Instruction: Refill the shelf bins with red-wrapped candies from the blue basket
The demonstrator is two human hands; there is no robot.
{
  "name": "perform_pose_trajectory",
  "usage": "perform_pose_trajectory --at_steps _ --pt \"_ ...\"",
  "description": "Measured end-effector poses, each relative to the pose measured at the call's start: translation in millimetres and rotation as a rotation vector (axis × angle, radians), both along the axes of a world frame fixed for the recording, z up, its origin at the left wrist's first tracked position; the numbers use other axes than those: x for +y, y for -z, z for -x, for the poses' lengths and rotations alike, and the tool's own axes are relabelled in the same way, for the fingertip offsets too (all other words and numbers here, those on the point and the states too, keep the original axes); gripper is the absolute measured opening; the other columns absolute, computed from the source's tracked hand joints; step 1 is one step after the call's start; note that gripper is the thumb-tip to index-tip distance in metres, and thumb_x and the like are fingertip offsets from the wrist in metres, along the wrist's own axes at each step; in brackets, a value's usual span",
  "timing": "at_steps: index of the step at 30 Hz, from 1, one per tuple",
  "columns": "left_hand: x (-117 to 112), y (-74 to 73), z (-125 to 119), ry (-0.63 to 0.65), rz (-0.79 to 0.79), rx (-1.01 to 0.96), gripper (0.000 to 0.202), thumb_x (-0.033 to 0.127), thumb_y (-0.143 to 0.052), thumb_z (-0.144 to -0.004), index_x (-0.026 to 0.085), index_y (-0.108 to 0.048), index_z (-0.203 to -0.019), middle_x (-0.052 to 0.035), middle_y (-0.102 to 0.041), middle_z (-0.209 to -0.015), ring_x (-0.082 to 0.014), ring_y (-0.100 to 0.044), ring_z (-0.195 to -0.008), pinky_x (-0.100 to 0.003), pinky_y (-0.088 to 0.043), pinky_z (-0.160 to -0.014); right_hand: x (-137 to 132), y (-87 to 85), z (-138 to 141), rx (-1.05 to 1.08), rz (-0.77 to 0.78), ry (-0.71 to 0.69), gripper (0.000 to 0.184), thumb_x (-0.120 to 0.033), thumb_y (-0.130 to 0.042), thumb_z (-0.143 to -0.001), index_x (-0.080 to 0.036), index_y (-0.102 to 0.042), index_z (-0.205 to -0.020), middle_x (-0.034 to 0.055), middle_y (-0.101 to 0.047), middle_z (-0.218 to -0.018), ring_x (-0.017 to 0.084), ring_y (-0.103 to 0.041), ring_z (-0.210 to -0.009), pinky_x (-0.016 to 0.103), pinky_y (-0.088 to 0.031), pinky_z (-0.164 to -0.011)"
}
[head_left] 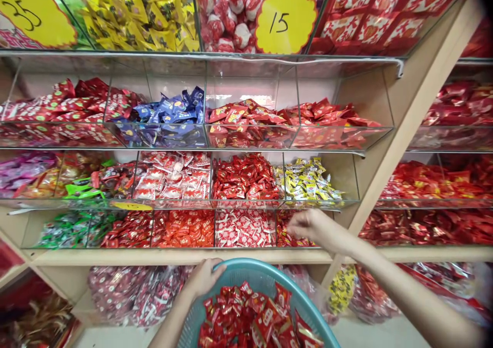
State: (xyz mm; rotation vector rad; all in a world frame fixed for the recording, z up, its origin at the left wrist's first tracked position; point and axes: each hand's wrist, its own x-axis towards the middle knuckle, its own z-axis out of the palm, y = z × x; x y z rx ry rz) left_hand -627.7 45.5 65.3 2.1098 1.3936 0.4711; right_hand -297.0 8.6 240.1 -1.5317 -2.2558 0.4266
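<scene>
A teal plastic basket (314, 307) sits low in front of me, with many red-wrapped candies (265, 314) inside. My left hand (208, 276) is closed on its left rim, thumb lying along the top edge. Over the front of a bottom-row bin of red-wrapped candies (285, 230) hovers my right hand (314, 228). Its fingers curl downward and inward; whatever may be between them is hidden. Just left of that bin lies a bin of white-and-red candies (245, 228), and above it one of yellow-and-white candies (311, 179).
Clear-fronted shelves hold several rows of wrapped candies, including blue ones (177, 109). Yellow price tags (287, 22) hang at the top. A wooden ledge (185, 257) runs below the bins, and a slanting wooden upright (408, 132) stands at right. Bagged candies (115, 291) lie under the ledge.
</scene>
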Motion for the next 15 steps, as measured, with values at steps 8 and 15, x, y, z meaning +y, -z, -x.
perform_pose_trajectory --at_steps 8,15 --pt "-0.6 -0.9 -1.0 0.004 -0.005 0.017 0.044 0.052 -0.041 -0.088 0.019 -0.068 -0.100 -0.0065 -0.071 -0.100 -0.0233 -0.063 -0.093 -0.027 -0.043 -0.079 85.1 -63.9 51.7 -0.442 -0.464 -0.192 0.029 -0.009 -0.053 -0.081 -0.020 -0.068 -0.104 0.0090 -0.062 -0.098 0.021 -0.057 -0.094 0.029 -0.042 -0.080" --pt "0.7 -1.5 3.4 -0.004 -0.005 0.032 0.045 0.053 -0.041 -0.087 0.018 -0.068 -0.096 -0.0069 -0.071 -0.096 -0.0221 -0.063 -0.087 -0.026 -0.043 -0.075 104.9 -58.4 59.8 -0.618 -0.413 -0.225 0.040 -0.008 -0.058 -0.075 -0.022 -0.064 -0.112 0.0083 -0.057 -0.104 0.022 -0.055 -0.096 0.028 -0.041 -0.076"
